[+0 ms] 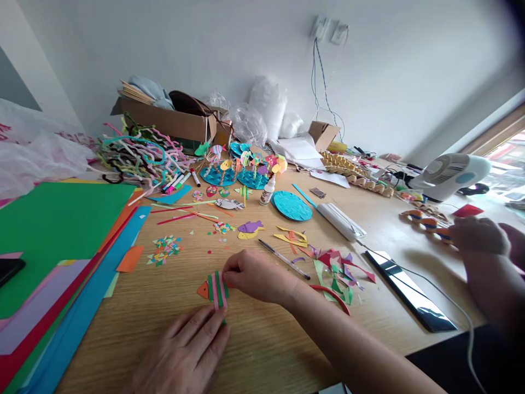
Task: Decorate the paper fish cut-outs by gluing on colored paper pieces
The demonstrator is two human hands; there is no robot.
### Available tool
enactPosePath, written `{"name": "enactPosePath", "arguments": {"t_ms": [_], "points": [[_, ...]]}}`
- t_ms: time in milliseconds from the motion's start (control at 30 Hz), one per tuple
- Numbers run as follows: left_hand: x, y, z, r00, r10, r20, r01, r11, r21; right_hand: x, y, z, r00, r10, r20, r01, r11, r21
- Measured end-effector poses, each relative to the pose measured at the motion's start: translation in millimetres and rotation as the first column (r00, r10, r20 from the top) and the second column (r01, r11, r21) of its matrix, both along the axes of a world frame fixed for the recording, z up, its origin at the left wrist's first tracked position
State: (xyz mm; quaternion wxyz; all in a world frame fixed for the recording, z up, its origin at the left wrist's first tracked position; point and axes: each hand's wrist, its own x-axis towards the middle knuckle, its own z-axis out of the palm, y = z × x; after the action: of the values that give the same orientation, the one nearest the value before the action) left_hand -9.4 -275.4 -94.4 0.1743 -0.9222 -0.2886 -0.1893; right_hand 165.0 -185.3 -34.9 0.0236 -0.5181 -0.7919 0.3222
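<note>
A small orange paper fish (214, 289) with green and pink strips across it lies on the wooden table (262, 339) in front of me. My right hand (256, 275) has its fingers pinched together on the fish's right end. My left hand (184, 350) lies flat on the table just below the fish, fingers stretched out, fingertips touching the lower ends of the strips.
Coloured paper sheets (53, 241) are stacked at left. Paper scraps (340, 268), red scissors (332, 295), a pencil (285, 259), a glue bottle (268, 190), blue discs with paper fish (246, 169), pipe cleaners (135, 153), boxes and a phone (410, 290) are about. Another person's hand (478, 235) works at right.
</note>
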Motion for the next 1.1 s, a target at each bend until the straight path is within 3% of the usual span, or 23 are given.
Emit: {"name": "enactPosePath", "arguments": {"t_ms": [267, 433, 533, 633, 767, 867, 1100], "points": [[0, -1, 1.2, 0.999, -0.001, -0.032, 0.001, 1.000, -0.021, 1, 4, -11.1, 1.000, -0.017, -0.006, 0.017, 0.999, 0.038], [-6, 0, 0.5, 1.000, 0.023, 0.014, -0.022, 0.996, -0.085, 7, 7, -1.1, 0.997, -0.081, -0.007, 0.081, 0.985, 0.150], [-14, 10, 11.7, 0.988, 0.120, 0.101, -0.088, 0.958, -0.272, 13, 2, 1.0, 0.995, -0.103, -0.013, 0.103, 0.974, 0.202], [-19, 32, 32.5, 0.971, 0.212, 0.114, -0.166, 0.932, -0.321, 16, -2, -7.2, 0.995, -0.095, -0.009, 0.095, 0.973, 0.211], [-12, 64, 50.8, 0.911, 0.348, 0.221, -0.179, 0.818, -0.547, 15, -7, -20.9, 0.995, -0.101, -0.008, 0.100, 0.973, 0.209], [-6, 80, 46.3, 0.867, 0.418, 0.270, -0.178, 0.767, -0.617, 14, -11, -24.2, 0.993, -0.115, -0.004, 0.113, 0.968, 0.224], [-11, 83, 25.0, 0.830, 0.476, 0.290, -0.208, 0.747, -0.631, 13, -13, -23.6, 0.993, -0.117, 0.012, 0.110, 0.965, 0.238]]}}
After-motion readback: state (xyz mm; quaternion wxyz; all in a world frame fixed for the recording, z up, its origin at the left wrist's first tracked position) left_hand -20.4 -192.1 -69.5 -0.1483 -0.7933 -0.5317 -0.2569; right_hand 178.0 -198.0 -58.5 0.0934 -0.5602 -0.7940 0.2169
